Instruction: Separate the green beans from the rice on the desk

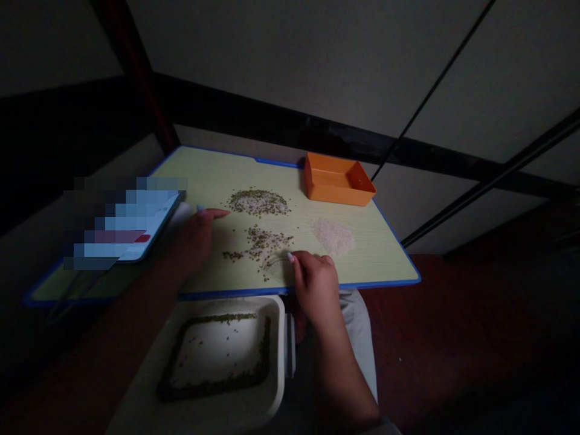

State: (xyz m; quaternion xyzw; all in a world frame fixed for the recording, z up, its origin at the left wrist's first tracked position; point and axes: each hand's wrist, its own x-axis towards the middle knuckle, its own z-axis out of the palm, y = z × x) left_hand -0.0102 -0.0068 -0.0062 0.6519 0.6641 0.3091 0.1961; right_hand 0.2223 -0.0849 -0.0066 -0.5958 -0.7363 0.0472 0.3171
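My left hand [199,232] is over the left part of a pale, blue-edged tabletop [380,254], its index finger stretched toward a pile of mixed green beans and white grains [259,202]. The thumb stands apart and the other fingers are hidden. At the front edge my right hand [317,281] is closed in a pinch; faint thin curved lines run left from its fingertips, and I cannot make out what they belong to. Just beyond that pinch lies a smaller scattered patch of beans and grains [265,240]. A heap of white grains [333,235] sits to its right.
An orange tray [338,192] stands at the back right. On the left a lit tablet or phone [136,232], partly pixelated, leans tilted. Below the front edge is a white basin [277,362] with green beans along its inside edges. Panelled walls rise behind.
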